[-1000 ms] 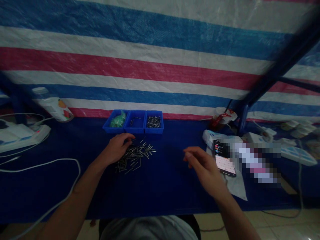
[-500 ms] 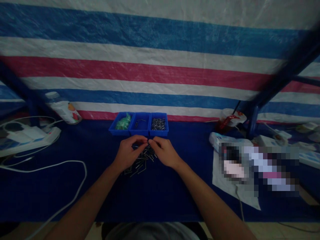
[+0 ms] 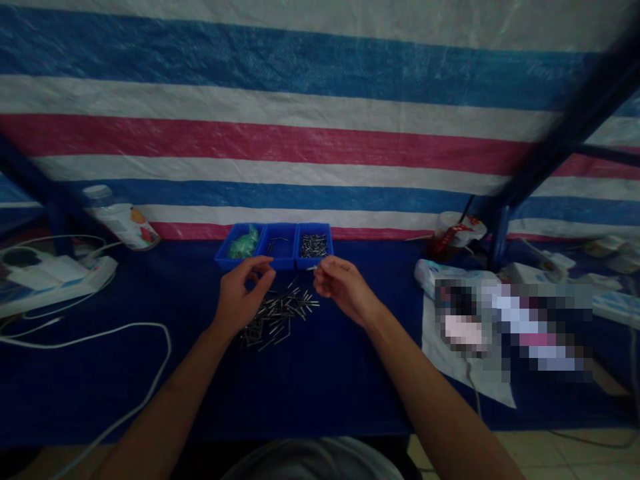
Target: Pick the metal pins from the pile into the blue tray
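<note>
A loose pile of small metal pins [image 3: 280, 313] lies on the dark blue table cover. My left hand [image 3: 243, 293] hovers over the pile's left side, fingers curled and apart, with nothing visible in them. To the right, my right hand [image 3: 343, 285] pinches one metal pin [image 3: 314, 269] between thumb and forefinger, just in front of the blue three-part tray [image 3: 280, 227]. The tray's left part holds green pieces [image 3: 241, 243], the middle part a few pins [image 3: 277, 243], and the right part many pins [image 3: 313, 245].
A bottle [image 3: 120, 220] lies at the back left beside a white power strip [image 3: 55, 277] and a white cable [image 3: 125, 327]. At the right are a cup [image 3: 455, 237], a blue frame post [image 3: 500, 240], a white sheet [image 3: 470, 367] and blurred items. A striped tarp hangs behind.
My right hand came from the right side to the pile, met my left hand there, and has now lifted away with a pin. Both hands have parted.
</note>
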### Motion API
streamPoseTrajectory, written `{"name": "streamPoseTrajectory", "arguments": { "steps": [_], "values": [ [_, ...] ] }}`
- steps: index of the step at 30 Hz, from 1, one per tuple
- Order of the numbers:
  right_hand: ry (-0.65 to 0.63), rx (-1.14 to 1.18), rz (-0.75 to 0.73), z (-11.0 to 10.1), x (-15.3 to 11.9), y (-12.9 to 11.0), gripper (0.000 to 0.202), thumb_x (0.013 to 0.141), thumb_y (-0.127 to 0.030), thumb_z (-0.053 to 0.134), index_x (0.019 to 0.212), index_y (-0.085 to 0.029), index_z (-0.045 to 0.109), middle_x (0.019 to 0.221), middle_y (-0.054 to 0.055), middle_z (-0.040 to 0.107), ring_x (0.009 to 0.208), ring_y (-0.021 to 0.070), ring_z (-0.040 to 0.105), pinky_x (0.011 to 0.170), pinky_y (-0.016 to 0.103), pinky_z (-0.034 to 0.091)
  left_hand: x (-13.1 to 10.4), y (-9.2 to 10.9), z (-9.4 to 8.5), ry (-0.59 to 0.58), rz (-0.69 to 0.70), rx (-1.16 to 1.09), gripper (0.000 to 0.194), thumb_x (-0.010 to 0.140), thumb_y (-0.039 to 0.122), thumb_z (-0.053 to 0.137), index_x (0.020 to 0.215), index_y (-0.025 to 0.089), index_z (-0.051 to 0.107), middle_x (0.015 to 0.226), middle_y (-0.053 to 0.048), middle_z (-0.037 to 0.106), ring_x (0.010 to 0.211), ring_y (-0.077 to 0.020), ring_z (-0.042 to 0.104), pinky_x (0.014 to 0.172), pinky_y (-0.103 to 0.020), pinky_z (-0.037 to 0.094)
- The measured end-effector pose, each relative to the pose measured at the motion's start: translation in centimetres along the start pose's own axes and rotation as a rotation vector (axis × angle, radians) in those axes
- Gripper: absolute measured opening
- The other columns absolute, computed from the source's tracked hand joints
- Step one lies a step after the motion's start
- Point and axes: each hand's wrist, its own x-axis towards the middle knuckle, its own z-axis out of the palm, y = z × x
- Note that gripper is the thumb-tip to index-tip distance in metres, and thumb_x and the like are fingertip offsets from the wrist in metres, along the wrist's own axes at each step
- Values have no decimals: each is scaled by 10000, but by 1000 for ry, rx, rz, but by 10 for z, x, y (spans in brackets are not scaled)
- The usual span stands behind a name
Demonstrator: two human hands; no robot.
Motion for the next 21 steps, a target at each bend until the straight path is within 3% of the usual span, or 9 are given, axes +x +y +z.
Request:
{"name": "streamPoseTrajectory", "arguments": {
  "steps": [4,7,9,12,16,21],
  "values": [
    [112,-16,90,-8,9,9,384,736,-492,687,586,-203,484,537,-49,440,503,84,448,514,258,279,8,-13,-9,-91,-39,179,295,886,417,572,1028,196,707,889,-38,746,778,-195,670,699,-308,522],
    [198,6,134,-11,12,13,312,718,-494,696,794,-209,594,677,-23,602,538,94,521,513,244,306,10,-21,-11,-168,-36,222,299,895,413,561,1048,197,699,889,-47,740,794,-207,674,711,-321,527],
    [209,25,127,-9,12,14,376,716,-499,697,965,-232,610,802,-7,668,573,102,566,514,235,324,10,-24,-12,-229,-25,246,279,895,369,542,1058,198,689,916,-54,736,818,-210,675,761,-340,535],
    [198,-40,114,-8,11,17,376,751,-500,662,1002,-223,618,822,3,673,574,99,569,502,228,325,9,-28,-15,-361,21,343,248,830,223,528,1014,204,692,986,-63,727,915,-227,666,874,-381,518],
    [216,-440,34,-10,14,28,243,827,-423,594,935,-212,646,797,3,672,568,111,554,537,256,379,9,-33,-20,-504,6,488,278,748,160,538,962,221,705,1016,-64,714,971,-259,649,909,-425,494],
    [125,-1168,-205,-11,11,38,233,894,-276,534,1025,-226,721,1012,55,717,859,177,644,822,333,467,7,-35,-18,-545,-9,475,243,789,199,545,951,232,722,1000,-59,715,927,-241,663,865,-395,506]
  ]
}}
